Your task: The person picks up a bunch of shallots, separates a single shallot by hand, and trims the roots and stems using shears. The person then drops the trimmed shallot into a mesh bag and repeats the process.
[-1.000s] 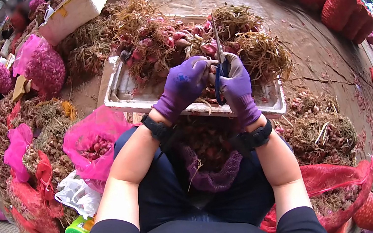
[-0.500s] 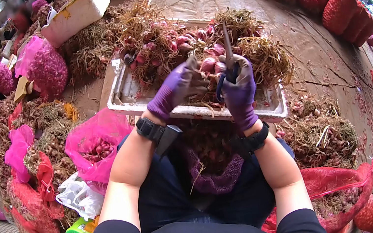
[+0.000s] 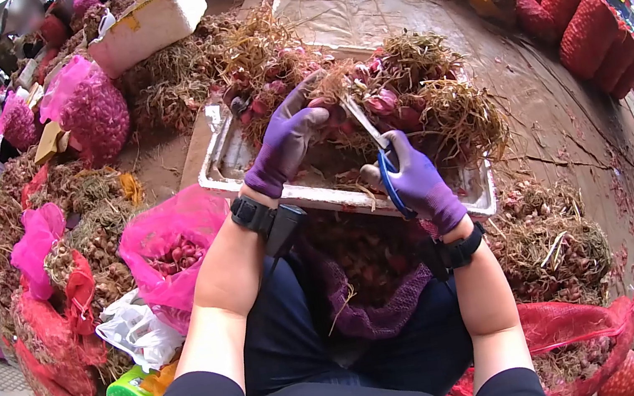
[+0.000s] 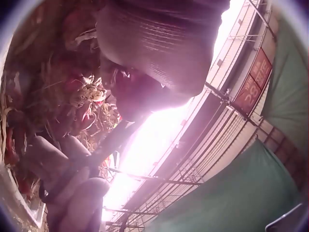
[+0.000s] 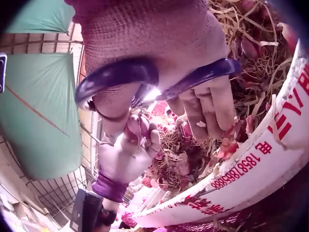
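Note:
The left hand, in a purple glove, grips a reddish onion bulb with dry roots above the white foam tray. In the right hand, also gloved, are blue-handled scissors; thumb and fingers pass through the loops, as the right wrist view shows. The blades point up and left to the roots and bulb at the left hand; whether they are parted I cannot tell. Bulbs with dried stalks heap in the tray. In the left wrist view the left hand curls round the bulb.
A purple mesh bag with bulbs lies between the legs, below the tray. A pink net bag stands at left, a red one at lower right. More stalk heaps flank the tray. Filled red sacks stand at upper right.
The left hand has gone from beside the scissors, empty half a second ago, up and left with a bulb in its grip. The scissors have swung from upright to a leftward tilt.

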A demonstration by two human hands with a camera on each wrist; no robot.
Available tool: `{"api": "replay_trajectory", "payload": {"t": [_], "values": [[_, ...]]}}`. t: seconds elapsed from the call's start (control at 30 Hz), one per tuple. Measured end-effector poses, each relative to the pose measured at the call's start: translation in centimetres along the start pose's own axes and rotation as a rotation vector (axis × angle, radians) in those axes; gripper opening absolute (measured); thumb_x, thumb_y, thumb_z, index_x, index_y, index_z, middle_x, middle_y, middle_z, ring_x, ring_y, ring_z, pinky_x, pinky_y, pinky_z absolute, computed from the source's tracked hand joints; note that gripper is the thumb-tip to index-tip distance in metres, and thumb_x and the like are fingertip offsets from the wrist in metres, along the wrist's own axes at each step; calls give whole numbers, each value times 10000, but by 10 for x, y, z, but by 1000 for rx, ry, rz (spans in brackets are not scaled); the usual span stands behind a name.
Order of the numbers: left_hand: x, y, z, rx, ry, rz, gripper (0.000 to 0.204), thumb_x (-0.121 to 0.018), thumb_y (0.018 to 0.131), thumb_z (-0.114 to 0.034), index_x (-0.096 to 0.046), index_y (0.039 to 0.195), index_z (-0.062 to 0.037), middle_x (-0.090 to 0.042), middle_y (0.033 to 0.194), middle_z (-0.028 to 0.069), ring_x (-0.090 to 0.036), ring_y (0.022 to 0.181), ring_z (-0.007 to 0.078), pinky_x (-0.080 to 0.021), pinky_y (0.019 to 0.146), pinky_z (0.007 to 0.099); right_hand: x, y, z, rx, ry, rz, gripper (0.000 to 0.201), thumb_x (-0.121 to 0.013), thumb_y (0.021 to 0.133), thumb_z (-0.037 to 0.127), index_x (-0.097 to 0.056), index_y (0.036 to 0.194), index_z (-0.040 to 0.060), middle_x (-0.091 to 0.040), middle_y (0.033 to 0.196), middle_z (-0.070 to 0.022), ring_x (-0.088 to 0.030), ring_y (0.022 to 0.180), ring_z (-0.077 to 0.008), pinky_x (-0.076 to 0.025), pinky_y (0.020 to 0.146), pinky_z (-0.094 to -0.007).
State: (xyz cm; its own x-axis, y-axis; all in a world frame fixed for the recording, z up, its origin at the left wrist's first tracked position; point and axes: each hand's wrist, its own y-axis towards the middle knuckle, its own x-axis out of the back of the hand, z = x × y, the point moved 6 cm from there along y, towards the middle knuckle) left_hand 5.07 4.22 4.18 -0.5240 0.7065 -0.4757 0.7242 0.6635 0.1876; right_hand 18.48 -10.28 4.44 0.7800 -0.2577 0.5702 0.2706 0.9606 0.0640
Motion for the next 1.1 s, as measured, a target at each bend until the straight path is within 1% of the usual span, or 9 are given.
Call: {"api": "replay_trajectory", "payload": {"t": [0.3,0.53,0.67,0.87,0.93,1.0,1.03,1.07,1.1], "values": [[-2,1,-1,27,-102,-36,557,-490,875,-39,-397,1425,-48,-603,982,19,-602,841,116,-512,817,267,-10,1,-13,-62,87,167,588,-741,793,410,-464,1175,59,-599,861,-141,-606,789,-301,-477,753,-378],[0,3,7,86,38,85,501,-466,892,-101,-412,1371,34,-551,812,43,-536,762,160,-452,767,305,-4,1,-2,99,-78,-6,576,-789,746,378,-470,1099,55,-622,866,-159,-621,802,-327,-479,726,-406],[14,7,33,144,-106,157,479,-481,902,-99,-453,1373,-14,-588,907,15,-573,783,104,-502,776,248,-5,3,-8,108,-73,-45,536,-787,748,389,-488,1047,59,-617,821,-178,-608,770,-385,-476,691,-426],[5,3,43,205,-209,393,241,-475,905,-160,-583,1071,-22,-576,891,45,-553,801,149,-463,752,309,-5,2,-10,76,-228,-92,400,-743,805,357,-527,945,50,-586,772,-208,-558,719,-443,-469,630,-445],[10,-2,56,314,-71,117,235,-505,911,-155,-589,1097,-38,-621,960,55,-601,875,161,-493,756,304,0,3,-7,36,-161,-164,303,-694,856,305,-564,952,49,-610,786,-159,-585,653,-369,-479,611,-403],[-4,2,41,-78,328,254,256,-578,890,-140,-587,1130,-51,-647,997,62,-624,936,165,-514,768,280,1,8,-20,71,315,-191,241,-649,889,252,-591,990,42,-618,819,-83,-591,649,-213,-486,618,-328],[-15,6,44,238,208,235,363,-652,853,-134,-551,1187,-35,-644,1009,60,-617,917,137,-513,782,272,9,13,-21,192,97,-251,250,-629,904,229,-592,1052,30,-608,863,-43,-568,715,-105,-477,646,-254],[-17,4,58,208,220,136,509,-681,837,-166,-485,1286,-25,-634,1074,61,-603,938,108,-512,809,280,7,12,-19,131,253,-235,253,-621,914,193,-558,1100,33,-608,893,-58,-570,752,-105,-468,666,-227],[-19,4,69,0,591,129,629,-681,836,-203,-408,1370,-13,-630,1088,78,-593,942,110,-507,835,290,2,16,-33,74,418,-207,297,-616,919,160,-512,1168,36,-595,959,-49,-587,802,-116,-481,692,-231]]}}
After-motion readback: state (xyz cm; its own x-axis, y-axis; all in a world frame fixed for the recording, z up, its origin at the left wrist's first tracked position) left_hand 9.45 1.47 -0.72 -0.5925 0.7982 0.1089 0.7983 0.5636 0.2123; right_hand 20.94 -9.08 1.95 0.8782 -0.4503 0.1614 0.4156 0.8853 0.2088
